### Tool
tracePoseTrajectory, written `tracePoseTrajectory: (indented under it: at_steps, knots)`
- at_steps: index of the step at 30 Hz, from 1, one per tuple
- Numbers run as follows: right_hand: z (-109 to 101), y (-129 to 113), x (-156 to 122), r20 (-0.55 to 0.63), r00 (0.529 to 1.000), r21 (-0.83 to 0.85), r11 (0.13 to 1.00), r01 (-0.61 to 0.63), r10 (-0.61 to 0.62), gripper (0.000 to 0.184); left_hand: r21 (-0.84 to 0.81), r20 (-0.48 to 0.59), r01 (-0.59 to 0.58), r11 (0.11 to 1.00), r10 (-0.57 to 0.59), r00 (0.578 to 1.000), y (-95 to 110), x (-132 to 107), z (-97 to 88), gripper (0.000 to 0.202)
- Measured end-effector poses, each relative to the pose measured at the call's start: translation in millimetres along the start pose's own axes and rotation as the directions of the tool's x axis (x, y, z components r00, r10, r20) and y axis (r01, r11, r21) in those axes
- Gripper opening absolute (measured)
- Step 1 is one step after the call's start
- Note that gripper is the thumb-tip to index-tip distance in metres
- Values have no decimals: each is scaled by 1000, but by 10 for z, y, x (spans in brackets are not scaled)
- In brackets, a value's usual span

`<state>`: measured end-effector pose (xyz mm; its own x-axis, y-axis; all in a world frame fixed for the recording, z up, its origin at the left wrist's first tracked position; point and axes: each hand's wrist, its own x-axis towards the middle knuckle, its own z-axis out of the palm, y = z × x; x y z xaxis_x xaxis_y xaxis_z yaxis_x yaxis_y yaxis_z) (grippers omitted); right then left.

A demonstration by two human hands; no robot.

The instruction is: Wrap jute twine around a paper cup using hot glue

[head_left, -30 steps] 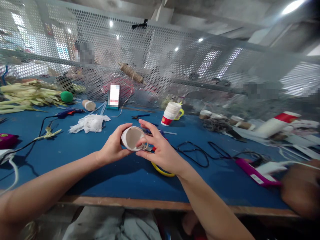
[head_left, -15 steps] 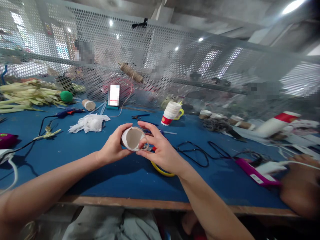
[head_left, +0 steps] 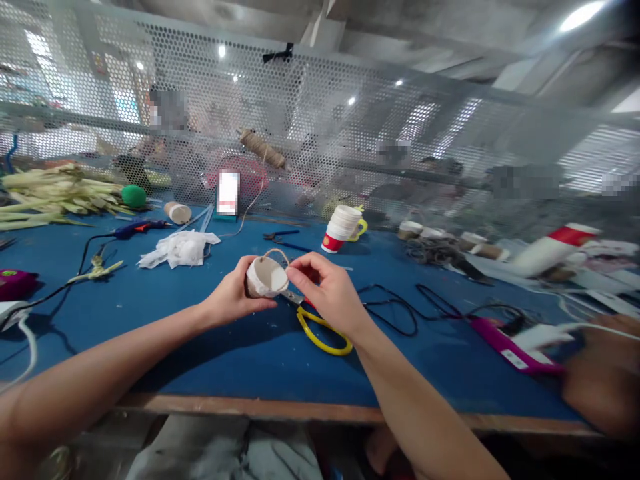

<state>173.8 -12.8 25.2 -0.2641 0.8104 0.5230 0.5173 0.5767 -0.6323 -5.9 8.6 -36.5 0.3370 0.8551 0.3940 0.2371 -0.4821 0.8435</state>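
Observation:
My left hand (head_left: 234,291) is wrapped round a small whitish paper cup (head_left: 260,283), tilted so its open mouth faces me. A loop of twine (head_left: 274,253) arches over the cup's rim. At the right side of the cup, my right hand (head_left: 323,287) pinches the twine between thumb and forefinger. Under that hand, scissors with yellow handles (head_left: 325,343) lie on the table, their blades partly hidden behind the cup and fingers.
The blue table (head_left: 210,367) holds a stack of paper cups (head_left: 341,227), white cloth (head_left: 179,249), a glue gun (head_left: 137,228) and a cardboard tube (head_left: 177,213). Black cables (head_left: 395,320) run right to a purple power strip (head_left: 515,347), beside another person's blurred arm (head_left: 605,373). Mesh stands behind.
My right hand has moved from inside the cup's mouth to its right side, now pinching the twine. The twine loop stands above the rim, and more of the scissors shows.

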Motion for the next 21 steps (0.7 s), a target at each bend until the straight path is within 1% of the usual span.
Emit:
tracePoseTrajectory:
  at_steps: [3, 5, 6, 7, 8, 9, 10, 11, 12, 13, 14, 15, 16, 17, 20, 21]
  knots:
    - [9, 15, 24, 19, 994, 59, 992, -110, 109, 13, 80, 68, 20, 997, -25, 997, 19, 30, -32, 68]
    - [4, 43, 43, 3, 986, 92, 982, -167, 167, 15, 149, 126, -24, 989, 5, 992, 54, 102, -100, 69]
    - [-1, 65, 54, -9, 981, 115, 975, -190, 192, 16, 197, 162, -69, 978, 37, 986, 69, 160, -157, 66]
    - [-7, 92, 64, -22, 977, 140, 968, -207, 212, 17, 247, 185, -109, 963, 64, 981, 76, 233, -230, 57]
    - [-13, 123, 75, -33, 974, 165, 962, -216, 225, 18, 313, 176, -109, 943, 55, 983, 71, 320, -321, 46]
    - [-17, 154, 85, -44, 971, 187, 957, -221, 233, 18, 401, 104, -54, 914, 14, 995, 50, 416, -428, 40]
    - [-20, 182, 93, -53, 970, 204, 953, -224, 239, 19, 502, -8, 28, 864, -27, 1000, 10, 517, -548, 40]
    - [-22, 205, 100, -60, 968, 215, 950, -226, 244, 19, 608, -131, 126, 784, -57, 990, -50, 616, -676, 41]
    - [-22, 221, 106, -65, 967, 219, 949, -229, 248, 20, 695, -238, 223, 683, -74, 969, -126, 708, -804, 41]
    - [-22, 228, 109, -70, 966, 215, 949, -230, 249, 20, 740, -348, 342, 580, -105, 931, -216, 788, -928, 43]
    - [-22, 228, 111, -73, 966, 208, 951, -230, 249, 20, 742, -431, 455, 492, -170, 886, -312, 856, -1041, 46]
    - [-22, 222, 111, -73, 966, 196, 953, -230, 248, 20, 727, -469, 534, 432, -256, 845, -409, 910, -1140, 50]
    - [-23, 212, 111, -73, 967, 184, 956, -227, 244, 19, 716, -477, 563, 413, -299, 826, -500, 952, -1221, 52]
    - [-26, 200, 110, -73, 968, 175, 958, -226, 241, 19, 710, -477, 576, 406, -325, 817, -583, 986, -1285, 53]
    - [-33, 172, 109, -71, 968, 163, 960, -226, 240, 19, 707, -443, 577, 408, -381, 812, -757, 1061, -1401, 56]
    - [-35, 169, 110, -69, 968, 163, 960, -226, 240, 19, 715, -409, 557, 423, -393, 824, -792, 1082, -1426, 55]
